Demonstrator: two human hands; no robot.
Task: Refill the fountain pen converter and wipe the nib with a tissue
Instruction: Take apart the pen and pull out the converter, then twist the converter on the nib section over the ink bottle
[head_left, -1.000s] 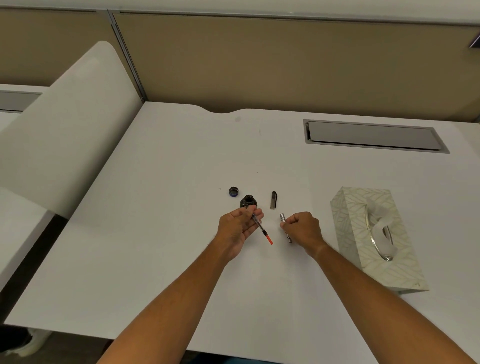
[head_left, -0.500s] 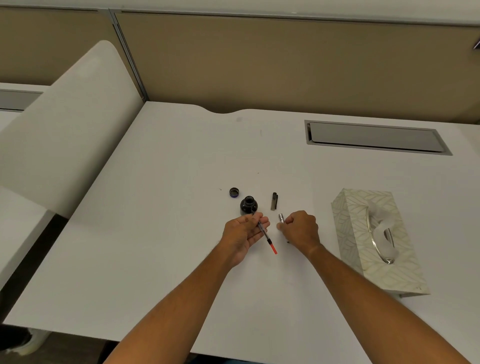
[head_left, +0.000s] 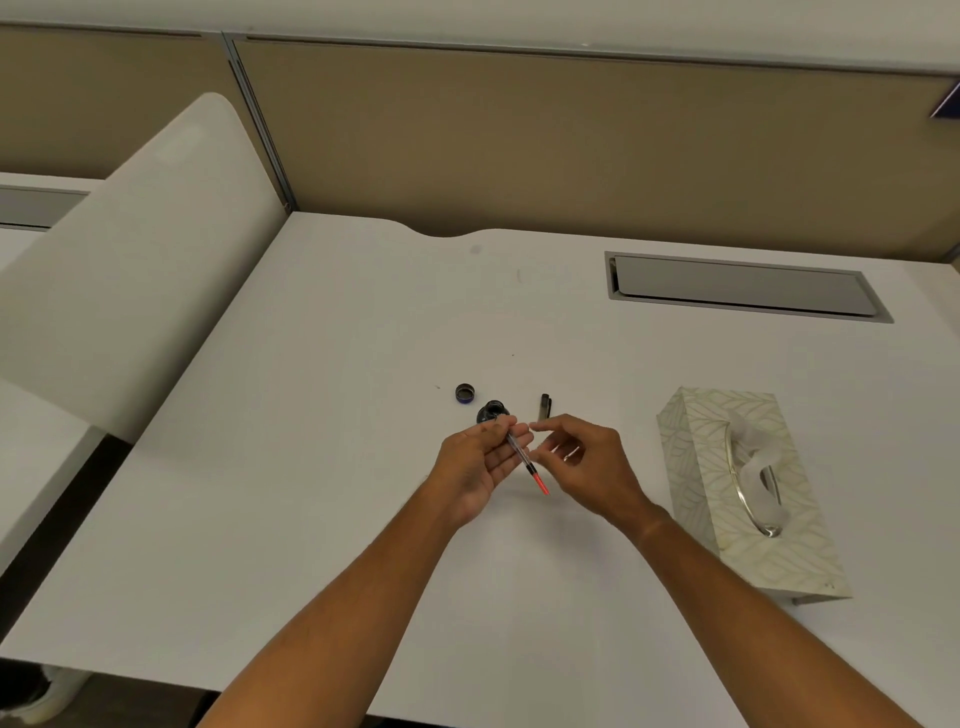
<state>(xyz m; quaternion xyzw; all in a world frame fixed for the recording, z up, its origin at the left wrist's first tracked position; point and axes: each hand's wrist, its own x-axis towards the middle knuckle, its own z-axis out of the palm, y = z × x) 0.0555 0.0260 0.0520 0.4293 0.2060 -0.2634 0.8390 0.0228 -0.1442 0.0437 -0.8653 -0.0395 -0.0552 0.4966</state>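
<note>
While left hand (head_left: 480, 462) pinches converter (head_left: 524, 457), open desk (head_left: 311, 519) toward near edge.

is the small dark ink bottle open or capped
Open. The small dark round ink bottle stands on the white desk with no lid on it; its dark round screw cap lies apart, to its left.

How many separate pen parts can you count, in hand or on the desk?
2: the converter with its red end, held in the left hand, and a dark pen piece lying behind the right hand. Others may be hidden.
</note>
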